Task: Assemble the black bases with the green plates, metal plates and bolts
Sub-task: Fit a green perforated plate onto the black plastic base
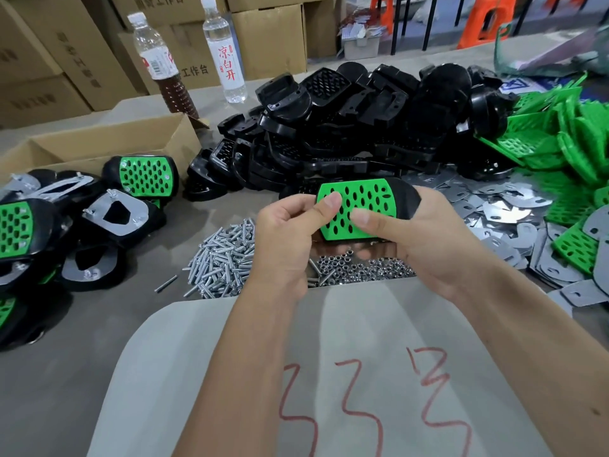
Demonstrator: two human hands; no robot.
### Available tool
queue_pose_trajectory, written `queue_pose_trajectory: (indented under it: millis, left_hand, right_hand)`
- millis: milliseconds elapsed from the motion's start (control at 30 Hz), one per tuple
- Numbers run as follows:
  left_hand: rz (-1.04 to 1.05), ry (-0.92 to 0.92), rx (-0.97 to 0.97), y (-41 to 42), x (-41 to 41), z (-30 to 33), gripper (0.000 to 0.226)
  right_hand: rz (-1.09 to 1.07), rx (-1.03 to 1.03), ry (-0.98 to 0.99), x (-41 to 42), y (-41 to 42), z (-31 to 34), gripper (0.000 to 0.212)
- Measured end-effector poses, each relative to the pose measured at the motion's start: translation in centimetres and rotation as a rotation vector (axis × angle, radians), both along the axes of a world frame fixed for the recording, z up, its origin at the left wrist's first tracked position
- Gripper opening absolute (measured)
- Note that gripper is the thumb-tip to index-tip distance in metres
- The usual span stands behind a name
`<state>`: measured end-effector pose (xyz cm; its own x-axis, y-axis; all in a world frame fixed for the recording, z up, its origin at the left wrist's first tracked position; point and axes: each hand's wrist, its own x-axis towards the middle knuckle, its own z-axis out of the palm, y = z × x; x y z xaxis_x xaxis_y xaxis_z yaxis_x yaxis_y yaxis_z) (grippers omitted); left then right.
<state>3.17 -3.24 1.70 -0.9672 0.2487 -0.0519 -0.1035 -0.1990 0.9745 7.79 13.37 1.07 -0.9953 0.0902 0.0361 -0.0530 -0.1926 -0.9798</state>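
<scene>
black base (407,197) with a green plate (357,206) seated on top is held in the air above the middle of the bench (59,374), over the bolts (224,258) and nuts (359,268), likely so the next fasteners stay within easy reach. left hand (286,235) curls round its near end, thumb pressing the plate; right hand (425,239) cups the far end, thumb flat on the perforations, probably to keep both parts aligned. finished units (145,176) lie toward the left edge, loose metal plates (494,216) toward the right.
</scene>
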Motion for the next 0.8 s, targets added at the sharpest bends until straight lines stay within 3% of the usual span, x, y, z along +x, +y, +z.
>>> queue_pose_trajectory:
  millis: [167, 233, 300, 400, 500, 567, 700, 800]
  left_hand:
    - [0.026, 0.158, -0.205, 0.3, 0.0, -1.1, 0.012]
    - [-0.039, 0.042, -0.135, 0.4, 0.2, -1.0, 0.019]
    - [-0.107, -0.099, 0.005, 0.2, 0.2, -0.6, 0.030]
    - [-0.073, -0.179, 0.144, 0.3, 0.1, -0.3, 0.031]
    - [-0.009, -0.162, 0.116, 0.9, 0.3, -0.4, 0.024]
    - [-0.009, -0.104, 0.080, 1.1, 0.2, -0.6, 0.020]
    - [0.041, 0.082, -0.039, 0.7, -0.4, -0.6, 0.019]
    - [0.180, 0.167, -0.182, 0.7, -1.2, -0.9, 0.016]
  right_hand:
    - [-0.162, 0.224, -0.010, -0.1, 0.2, -0.1, 0.026]
    - [-0.209, 0.300, 0.082, -0.3, 0.2, -0.4, 0.009]
    - [-0.281, 0.413, 0.167, -0.5, 0.2, -0.5, 0.007]
    - [-0.305, 0.739, 0.280, -0.7, 0.4, -1.0, 0.034]
    - [-0.196, 1.009, 0.330, -0.6, -0.1, -1.2, 0.073]
    - [-0.185, 1.020, 0.356, -0.8, -0.2, -1.3, 0.081]
    - [-0.236, 0.841, 0.364, -0.5, 0.0, -1.1, 0.077]
    - [-0.330, 0.883, 0.411, -0.6, -0.2, -1.1, 0.075]
